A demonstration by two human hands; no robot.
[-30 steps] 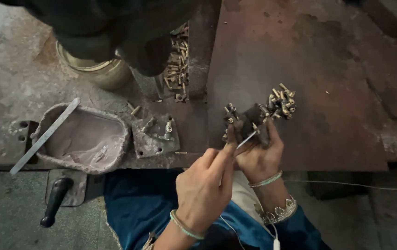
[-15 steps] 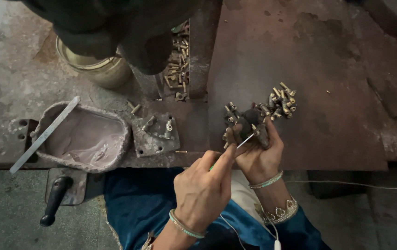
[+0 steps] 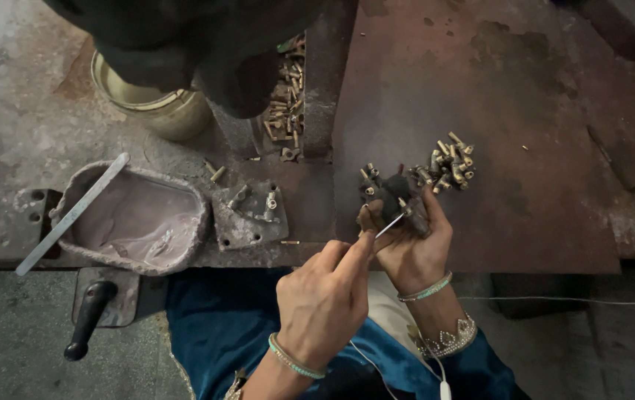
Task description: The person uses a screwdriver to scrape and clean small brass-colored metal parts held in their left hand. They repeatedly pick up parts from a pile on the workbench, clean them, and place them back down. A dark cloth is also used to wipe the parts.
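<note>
My right hand (image 3: 415,248) grips a dark clump (image 3: 395,191) studded with small brass pieces, held just above the rusty metal plate (image 3: 525,111). More brass pieces (image 3: 450,164) stick out in a bunch at its upper right. My left hand (image 3: 325,300) pinches a thin metal pick (image 3: 390,224). The pick's tip touches the clump near my right thumb. Both wrists wear thin bangles.
A grey dish of pale paste (image 3: 139,222) with a flat metal strip (image 3: 73,215) across it lies at the left. Near it are a small plate with brass bits (image 3: 251,215), a brass bowl (image 3: 162,111), a channel of loose brass pieces (image 3: 288,96) and a black handle (image 3: 88,318).
My hands have shifted only slightly. The pick stays against the clump.
</note>
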